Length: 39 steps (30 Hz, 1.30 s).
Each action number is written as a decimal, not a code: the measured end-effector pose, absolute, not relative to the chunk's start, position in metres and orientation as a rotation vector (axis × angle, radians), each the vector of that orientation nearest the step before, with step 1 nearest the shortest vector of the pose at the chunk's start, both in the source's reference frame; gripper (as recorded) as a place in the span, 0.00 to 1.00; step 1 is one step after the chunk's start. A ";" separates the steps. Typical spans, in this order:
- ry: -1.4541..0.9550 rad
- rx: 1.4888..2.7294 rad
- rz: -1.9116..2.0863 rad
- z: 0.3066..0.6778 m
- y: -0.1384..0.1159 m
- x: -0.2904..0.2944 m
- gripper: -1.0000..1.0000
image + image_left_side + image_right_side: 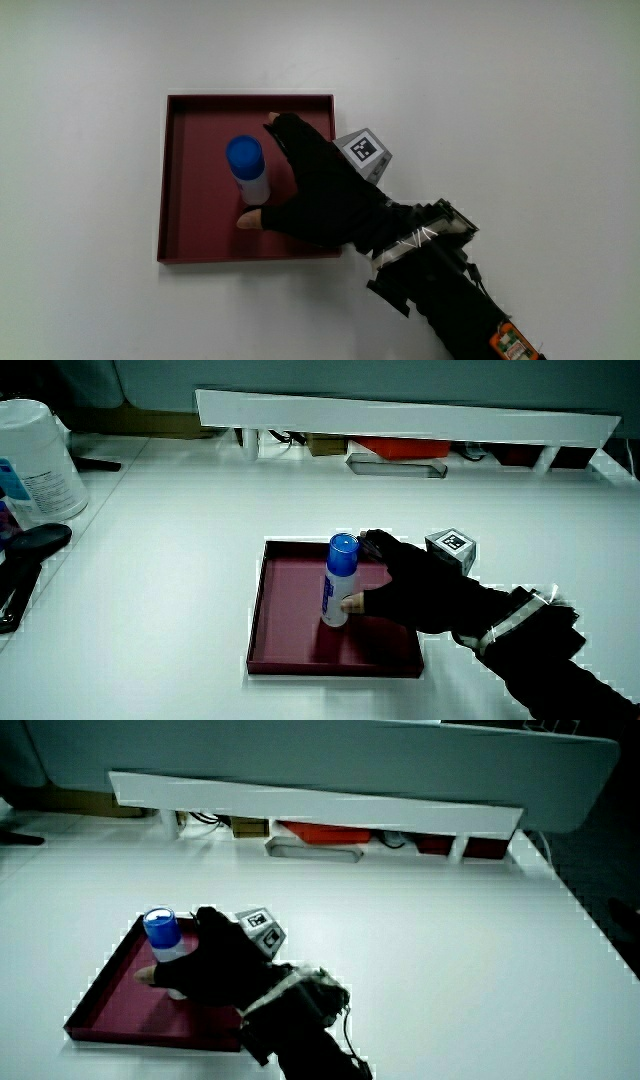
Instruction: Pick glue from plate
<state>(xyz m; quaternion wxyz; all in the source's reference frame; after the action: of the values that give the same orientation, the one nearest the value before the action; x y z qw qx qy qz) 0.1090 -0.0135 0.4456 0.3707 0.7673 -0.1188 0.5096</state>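
Note:
A white glue stick (250,178) with a blue cap stands upright in a dark red square plate (190,215) on the white table. The gloved hand (285,185) reaches into the plate from the side nearer the person and wraps around the stick. The thumb (248,220) presses at the base and the fingers (285,130) curl beside the cap. Both side views show the glue stick (338,582) (165,942) standing on the plate floor (290,620) (110,1010) with the hand (385,585) (205,965) closed on it. The patterned cube (364,152) sits on the hand's back.
A white tub (35,460) and a black tool (28,550) lie at the table's edge, well away from the plate. A low white partition (400,415) runs along the table's end, with a red item (400,448) under it.

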 end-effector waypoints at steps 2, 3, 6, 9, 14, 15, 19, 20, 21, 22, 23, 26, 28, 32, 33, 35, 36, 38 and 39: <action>-0.356 1.958 1.355 0.448 -0.019 0.100 0.50; -0.346 1.958 1.343 0.451 -0.022 0.097 0.50; -0.405 1.932 1.409 0.459 -0.030 0.086 0.50; -0.409 1.905 1.423 0.465 -0.036 0.075 0.50; -0.449 1.886 1.458 0.475 -0.042 0.061 0.50; -0.452 1.894 1.451 0.478 -0.043 0.059 0.50; -0.454 1.870 1.472 0.487 -0.046 0.050 0.50; -0.466 1.883 1.467 0.490 -0.046 0.049 0.50; -0.463 1.868 1.477 0.492 -0.046 0.047 0.50; -0.481 1.874 1.502 0.494 -0.046 0.047 0.50; -0.480 1.889 1.515 0.495 -0.045 0.048 0.50; -0.446 1.881 1.548 0.495 -0.044 0.049 0.50; -0.447 1.880 1.575 0.498 -0.045 0.049 0.52; -0.424 1.870 1.640 0.501 -0.046 0.052 0.62; -0.424 1.877 1.647 0.502 -0.046 0.052 0.64; -0.424 1.882 1.669 0.503 -0.046 0.053 0.69; -0.418 1.880 1.689 0.503 -0.046 0.053 0.71; -0.414 1.880 1.713 0.504 -0.046 0.054 0.76; -0.408 1.893 1.703 0.503 -0.046 0.054 0.79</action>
<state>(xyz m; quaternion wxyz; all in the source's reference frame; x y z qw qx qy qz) 0.0539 -0.0458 0.5034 0.2776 0.7052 -0.1519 0.6344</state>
